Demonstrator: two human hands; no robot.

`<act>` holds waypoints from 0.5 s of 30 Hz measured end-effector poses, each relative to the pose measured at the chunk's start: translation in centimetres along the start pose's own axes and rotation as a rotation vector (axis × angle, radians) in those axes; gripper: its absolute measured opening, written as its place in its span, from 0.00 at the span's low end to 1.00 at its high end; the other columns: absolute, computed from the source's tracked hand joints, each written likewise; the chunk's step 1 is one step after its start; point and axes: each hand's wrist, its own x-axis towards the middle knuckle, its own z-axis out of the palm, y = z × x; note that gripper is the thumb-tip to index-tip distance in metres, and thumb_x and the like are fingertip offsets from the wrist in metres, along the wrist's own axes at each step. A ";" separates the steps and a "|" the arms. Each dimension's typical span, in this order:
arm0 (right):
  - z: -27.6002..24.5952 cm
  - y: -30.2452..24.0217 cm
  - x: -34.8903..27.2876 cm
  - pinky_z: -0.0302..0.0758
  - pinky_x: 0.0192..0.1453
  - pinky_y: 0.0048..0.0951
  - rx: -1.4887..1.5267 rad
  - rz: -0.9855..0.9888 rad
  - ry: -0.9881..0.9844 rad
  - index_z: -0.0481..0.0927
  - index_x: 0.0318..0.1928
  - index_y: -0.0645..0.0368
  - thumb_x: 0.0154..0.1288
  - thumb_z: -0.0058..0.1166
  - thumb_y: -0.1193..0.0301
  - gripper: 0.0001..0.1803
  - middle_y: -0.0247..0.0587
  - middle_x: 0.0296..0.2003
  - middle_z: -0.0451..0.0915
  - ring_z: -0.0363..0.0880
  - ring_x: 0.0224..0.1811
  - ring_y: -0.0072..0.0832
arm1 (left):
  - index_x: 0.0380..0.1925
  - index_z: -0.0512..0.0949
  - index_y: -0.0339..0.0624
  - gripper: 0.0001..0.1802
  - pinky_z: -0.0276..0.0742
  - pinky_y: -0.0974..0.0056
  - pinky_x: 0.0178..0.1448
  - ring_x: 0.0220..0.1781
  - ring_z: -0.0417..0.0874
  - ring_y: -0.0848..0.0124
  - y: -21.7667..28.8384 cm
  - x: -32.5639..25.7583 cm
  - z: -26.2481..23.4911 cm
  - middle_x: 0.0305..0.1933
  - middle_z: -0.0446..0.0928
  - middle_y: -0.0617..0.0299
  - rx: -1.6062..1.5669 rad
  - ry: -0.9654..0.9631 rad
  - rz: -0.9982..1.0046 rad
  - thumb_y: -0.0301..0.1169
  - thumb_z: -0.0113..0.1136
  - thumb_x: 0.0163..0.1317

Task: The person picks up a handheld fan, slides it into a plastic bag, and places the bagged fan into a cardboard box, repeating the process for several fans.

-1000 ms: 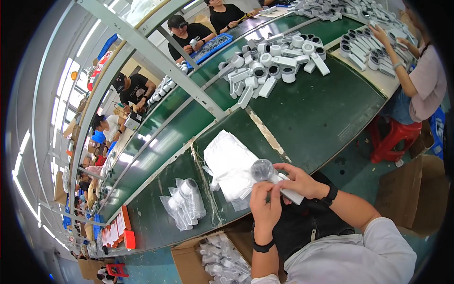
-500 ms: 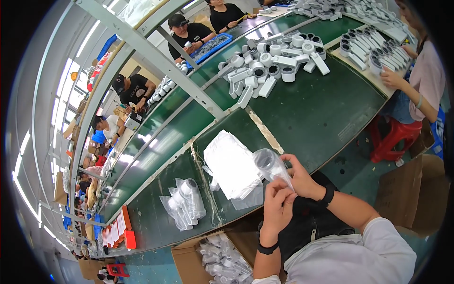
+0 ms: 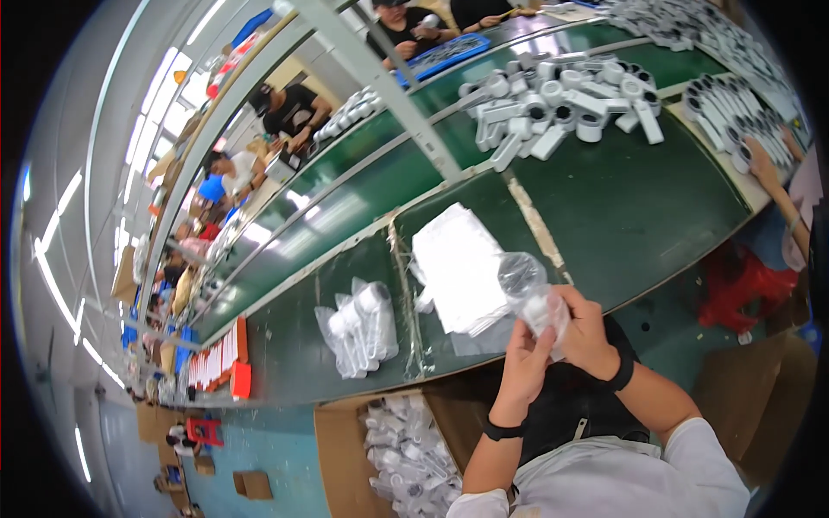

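- I see my left hand and right hand, fingers clamped on a clear bag with a white cylinder.
- It hovers over the green worktop edge, bag stack at nine o'clock.

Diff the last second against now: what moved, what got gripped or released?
The white cylinder in its clear bag, held flat with its round end up a second ago, now stands tilted, with the bag's open end upward. The left hand slid from the top to underneath; the right hand kept its hold. Nothing released. The stack of flat bags, bagged pieces and carton stayed put.
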 end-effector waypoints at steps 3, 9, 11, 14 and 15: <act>-0.8 -0.9 0.7 0.75 0.31 0.26 -0.084 -0.014 -0.033 0.81 0.41 0.64 0.65 0.54 0.71 0.09 0.49 0.27 0.82 0.82 0.28 0.25 | 0.62 0.62 0.40 0.23 0.79 0.66 0.43 0.48 0.79 0.72 1.4 -0.4 -0.1 0.54 0.73 0.60 -0.146 -0.011 -0.038 0.30 0.54 0.69; -1.1 -0.7 1.7 0.75 0.28 0.25 -0.395 -0.284 0.028 0.83 0.37 0.65 0.56 0.57 0.78 0.07 0.46 0.26 0.82 0.82 0.23 0.27 | 0.62 0.62 0.45 0.24 0.78 0.62 0.32 0.39 0.81 0.66 2.9 -1.5 -2.4 0.50 0.74 0.57 -0.396 -0.039 -0.046 0.28 0.55 0.68; -0.9 -0.8 0.9 0.75 0.28 0.27 -0.526 -0.328 -0.157 0.83 0.35 0.64 0.55 0.57 0.79 0.06 0.45 0.26 0.82 0.81 0.23 0.30 | 0.62 0.61 0.47 0.24 0.78 0.61 0.32 0.39 0.81 0.64 3.5 -1.9 -3.4 0.49 0.75 0.56 -0.331 0.047 0.209 0.27 0.54 0.68; 0.0 0.9 -0.2 0.74 0.25 0.28 -0.384 -0.368 -0.187 0.83 0.34 0.59 0.53 0.58 0.78 0.06 0.43 0.22 0.80 0.79 0.21 0.34 | 0.59 0.63 0.41 0.25 0.80 0.62 0.31 0.38 0.82 0.65 4.8 -3.4 -5.6 0.48 0.75 0.55 -0.206 0.237 0.348 0.22 0.57 0.64; 0.1 1.3 -0.2 0.74 0.25 0.27 -0.303 -0.334 -0.245 0.83 0.34 0.60 0.53 0.57 0.78 0.07 0.43 0.23 0.80 0.80 0.21 0.34 | 0.58 0.64 0.39 0.24 0.81 0.62 0.30 0.36 0.82 0.65 5.2 -4.1 -7.2 0.46 0.76 0.56 -0.096 0.342 0.407 0.21 0.59 0.62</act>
